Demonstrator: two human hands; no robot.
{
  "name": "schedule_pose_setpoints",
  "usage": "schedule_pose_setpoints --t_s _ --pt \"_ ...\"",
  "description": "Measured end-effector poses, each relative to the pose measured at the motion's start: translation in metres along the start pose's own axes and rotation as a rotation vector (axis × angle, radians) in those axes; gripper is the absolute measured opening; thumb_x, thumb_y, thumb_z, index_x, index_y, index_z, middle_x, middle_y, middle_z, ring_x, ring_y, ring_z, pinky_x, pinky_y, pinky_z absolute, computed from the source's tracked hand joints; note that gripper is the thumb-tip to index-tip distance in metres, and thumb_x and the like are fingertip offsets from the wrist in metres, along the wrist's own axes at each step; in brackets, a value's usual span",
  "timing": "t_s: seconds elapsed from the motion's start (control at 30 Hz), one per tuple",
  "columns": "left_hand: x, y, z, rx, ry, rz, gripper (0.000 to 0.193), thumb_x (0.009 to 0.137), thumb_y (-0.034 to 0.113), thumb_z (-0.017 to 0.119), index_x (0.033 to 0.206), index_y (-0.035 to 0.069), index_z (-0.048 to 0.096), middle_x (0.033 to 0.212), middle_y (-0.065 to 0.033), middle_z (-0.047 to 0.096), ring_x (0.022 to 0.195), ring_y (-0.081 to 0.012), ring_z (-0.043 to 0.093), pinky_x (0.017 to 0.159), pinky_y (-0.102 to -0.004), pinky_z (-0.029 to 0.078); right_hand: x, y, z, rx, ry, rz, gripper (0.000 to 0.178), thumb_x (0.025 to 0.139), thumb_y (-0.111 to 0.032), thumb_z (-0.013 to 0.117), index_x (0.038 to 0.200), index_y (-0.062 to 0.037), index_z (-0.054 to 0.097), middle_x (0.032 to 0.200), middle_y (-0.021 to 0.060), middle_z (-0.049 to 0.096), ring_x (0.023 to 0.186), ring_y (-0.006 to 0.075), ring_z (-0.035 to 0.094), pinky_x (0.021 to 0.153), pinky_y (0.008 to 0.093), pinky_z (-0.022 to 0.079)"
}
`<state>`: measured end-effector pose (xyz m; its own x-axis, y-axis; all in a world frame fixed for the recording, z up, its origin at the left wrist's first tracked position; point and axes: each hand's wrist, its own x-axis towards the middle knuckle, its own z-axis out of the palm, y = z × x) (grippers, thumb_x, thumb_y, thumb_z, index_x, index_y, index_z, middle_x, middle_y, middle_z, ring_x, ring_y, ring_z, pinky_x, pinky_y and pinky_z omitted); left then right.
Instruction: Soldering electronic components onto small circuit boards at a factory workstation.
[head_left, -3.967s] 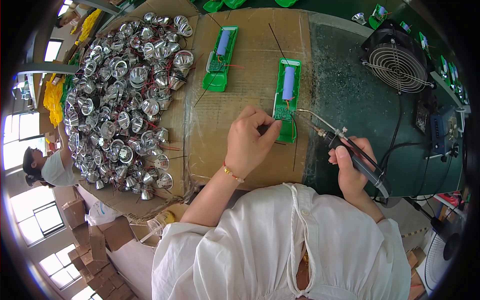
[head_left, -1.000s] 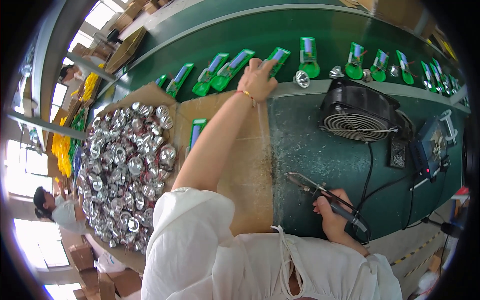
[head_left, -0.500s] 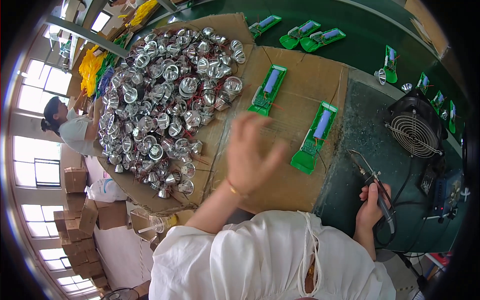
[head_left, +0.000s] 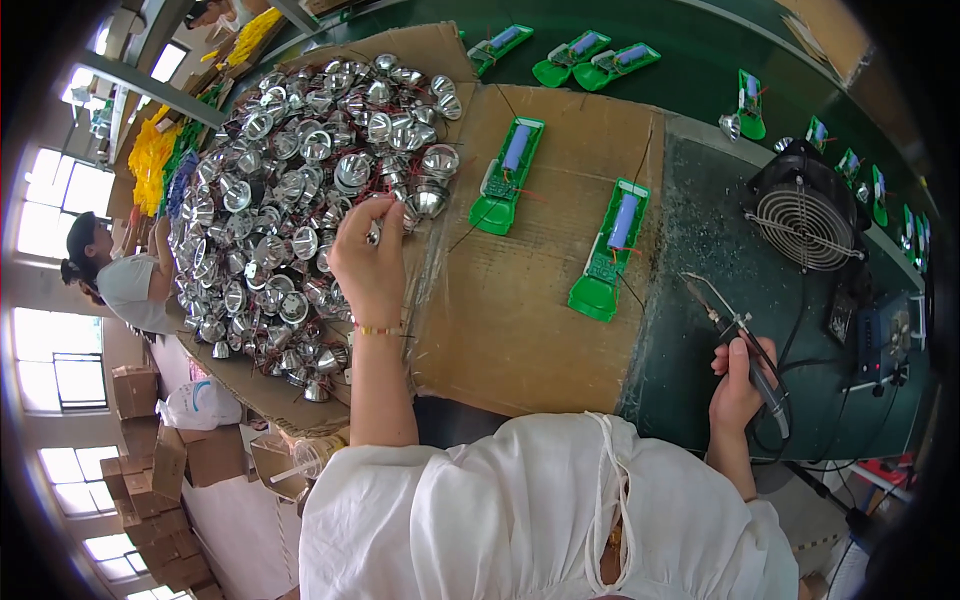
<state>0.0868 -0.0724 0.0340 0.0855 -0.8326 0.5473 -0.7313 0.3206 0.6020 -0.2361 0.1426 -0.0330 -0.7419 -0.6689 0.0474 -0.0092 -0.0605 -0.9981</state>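
Note:
My left hand (head_left: pixel 370 255) is at the right edge of a heap of silver lamp reflectors (head_left: pixel 290 200) with thin red wires. Its thumb and fingers are pinched together there; what lies between them is hidden. My right hand (head_left: pixel 738 390) grips a soldering iron (head_left: pixel 768 392) with a thin metal tube beside its tip, which points up and left over the dark green bench. Between the hands, two green plastic housings lie on cardboard: a left one (head_left: pixel 508 175) and a right one (head_left: pixel 610 250). Each has a blue cylindrical cell, a small circuit board and loose wires.
Further green housings (head_left: pixel 620 65) lie along the far green surface, some with reflectors. A black fan (head_left: pixel 805 225) with a wire guard and a blue box (head_left: pixel 885 345) with cables stand at right. Another person (head_left: pixel 130 285) is at the far left, near yellow parts (head_left: pixel 152 160).
My left hand has moved left from above the cardboard to the reflector heap, and its spread fingers have come together. My right hand still holds the soldering iron. The whole view has shifted slightly.

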Motion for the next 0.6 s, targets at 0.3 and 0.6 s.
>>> schedule_pose_setpoints --t_s 0.3,0.6 --pt "-0.079 0.067 0.048 -0.333 -0.579 -0.024 0.007 0.078 0.009 0.071 0.078 0.002 0.070 0.072 -0.0099 0.067 0.064 -0.0229 0.062 0.061 -0.0309 0.048 -0.010 -0.017 0.031 0.035 -0.232 -0.094 0.017 0.084 -0.005 0.067 0.095 0.0032 0.056 0.075 0.0109 0.064 0.061 0.0115 0.061 0.057 0.0234 0.050" --pt "-0.087 0.073 0.071 -0.315 -0.602 -0.016 0.011 0.080 0.013 0.070 0.074 0.005 0.069 0.066 -0.0077 0.064 0.065 -0.0247 0.057 0.063 -0.0369 0.044 -0.010 -0.012 0.047 -0.063 -0.274 -0.147 0.017 0.082 -0.008 0.071 0.088 0.0018 0.059 0.070 0.0043 0.063 0.060 0.0061 0.056 0.055 0.0216 0.045"
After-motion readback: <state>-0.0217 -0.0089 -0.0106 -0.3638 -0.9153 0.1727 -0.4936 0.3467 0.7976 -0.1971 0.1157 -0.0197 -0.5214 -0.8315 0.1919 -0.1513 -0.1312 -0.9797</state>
